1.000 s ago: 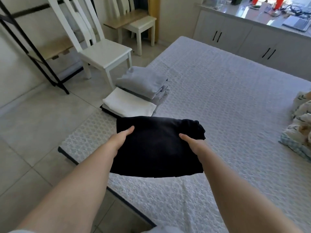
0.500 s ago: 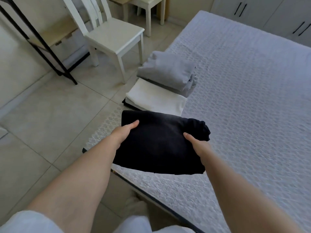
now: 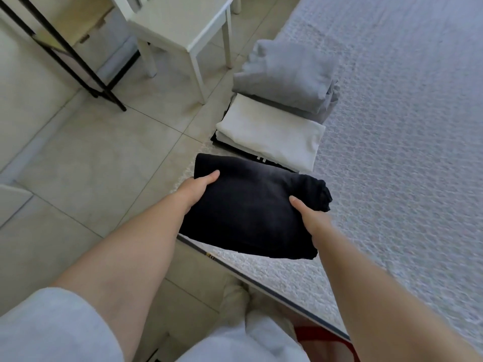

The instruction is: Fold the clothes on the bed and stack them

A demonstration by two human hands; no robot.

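your left hand (image 3: 194, 188) and right hand (image 3: 309, 218) each grasp a side of the folded black garment (image 3: 251, 212), thumbs on top, held above the bed (image 3: 392, 152) corner. keep it level and lower it squarely onto the white garment (image 3: 271, 134); the pile sits close to the edge, with open room to its right.

Matt black cloth garment (image 3: 251, 212); textured quilted bed cover (image 3: 405, 152); glossy floor tiles (image 3: 78, 165).

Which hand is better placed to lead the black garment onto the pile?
Left, marginally: the left hand holds the black garment on the side nearest the white folded piece.
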